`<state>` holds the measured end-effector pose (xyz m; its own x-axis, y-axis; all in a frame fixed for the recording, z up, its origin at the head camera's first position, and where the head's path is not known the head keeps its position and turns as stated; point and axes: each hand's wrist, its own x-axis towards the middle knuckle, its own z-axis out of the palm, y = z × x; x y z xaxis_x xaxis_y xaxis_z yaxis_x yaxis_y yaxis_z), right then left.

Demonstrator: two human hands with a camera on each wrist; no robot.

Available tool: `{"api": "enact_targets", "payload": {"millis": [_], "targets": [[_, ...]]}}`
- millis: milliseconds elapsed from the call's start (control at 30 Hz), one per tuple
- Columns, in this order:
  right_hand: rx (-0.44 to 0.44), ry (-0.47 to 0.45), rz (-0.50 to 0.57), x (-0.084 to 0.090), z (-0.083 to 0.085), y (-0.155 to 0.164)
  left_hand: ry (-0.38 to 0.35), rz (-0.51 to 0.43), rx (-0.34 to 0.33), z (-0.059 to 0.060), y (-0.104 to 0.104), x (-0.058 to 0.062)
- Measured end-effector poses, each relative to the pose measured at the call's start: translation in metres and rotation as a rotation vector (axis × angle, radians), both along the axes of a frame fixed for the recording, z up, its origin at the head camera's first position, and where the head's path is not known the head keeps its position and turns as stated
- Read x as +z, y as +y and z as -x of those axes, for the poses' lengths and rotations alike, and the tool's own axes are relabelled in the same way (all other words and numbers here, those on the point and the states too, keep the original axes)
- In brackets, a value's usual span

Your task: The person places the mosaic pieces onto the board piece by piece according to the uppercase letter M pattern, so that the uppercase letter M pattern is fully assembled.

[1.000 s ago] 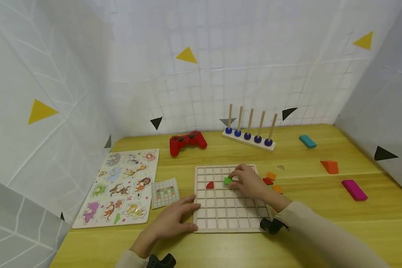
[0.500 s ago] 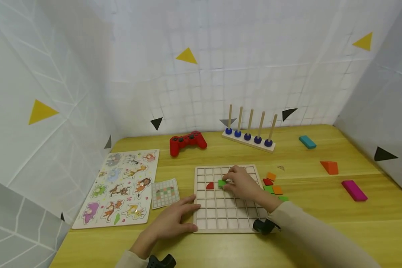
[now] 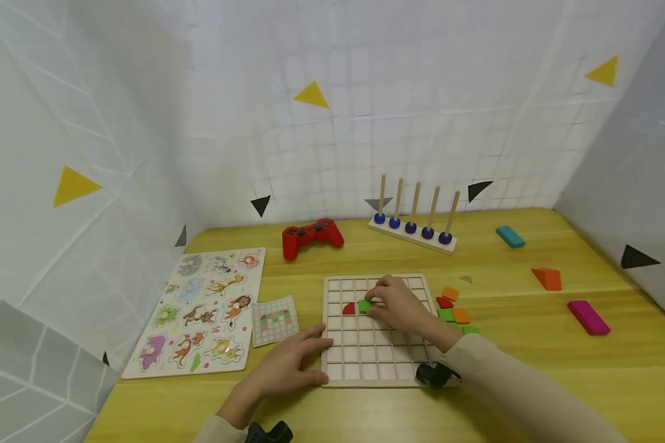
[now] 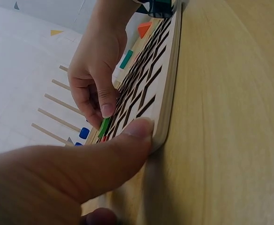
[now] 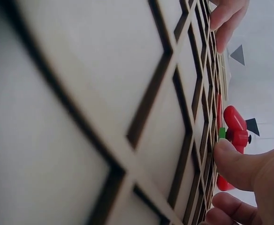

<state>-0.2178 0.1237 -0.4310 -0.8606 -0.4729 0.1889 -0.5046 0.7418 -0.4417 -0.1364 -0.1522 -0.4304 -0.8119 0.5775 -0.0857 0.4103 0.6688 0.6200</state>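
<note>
A green square tile [image 3: 364, 306] is pinched between the thumb and fingers of the right hand [image 3: 401, 306], on the wooden grid board [image 3: 379, 383] between ten and eleven o'clock from its centre; whether it is fully seated in a cell I cannot tell. Just beside it at nine o'clock lies a red quarter-circle tile [image 3: 349, 308]. At eight o'clock the left hand [image 3: 288, 366] has its fingers and thumb spread, their tips resting on the board's left rim.

Taking the green square tile as the clock's centre, a printed pattern card [image 3: 274, 321] lies at nine o'clock, near the animal peg puzzle [image 3: 253, 277] farther out. A red game controller [image 3: 313, 237] is at eleven, a five-peg bead stand [image 3: 410, 236] with blue beads at one, and a teal block [image 3: 510, 237] at two. At three o'clock come loose green tiles [image 3: 446, 315], orange tiles [image 3: 461, 315] and another red tile [image 3: 445, 303], then an orange wedge block [image 3: 547, 279] and a magenta block [image 3: 588, 317]. All rest on a wood-grain table [image 3: 338, 415].
</note>
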Motion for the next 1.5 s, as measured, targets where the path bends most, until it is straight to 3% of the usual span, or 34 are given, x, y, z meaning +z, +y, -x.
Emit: {"api": "enact_targets", "payload": {"millis": [633,1500], "targets": [[-0.025,-0.059,-0.022,0.0,-0.0007,-0.007,0.009,0.003,0.002,-0.0017,-0.0009,-0.0008],[-0.013,-0.018,0.003,-0.0007,-0.0009,-0.001,0.015,0.004,0.006,-0.0017,-0.0007,0.0002]]}}
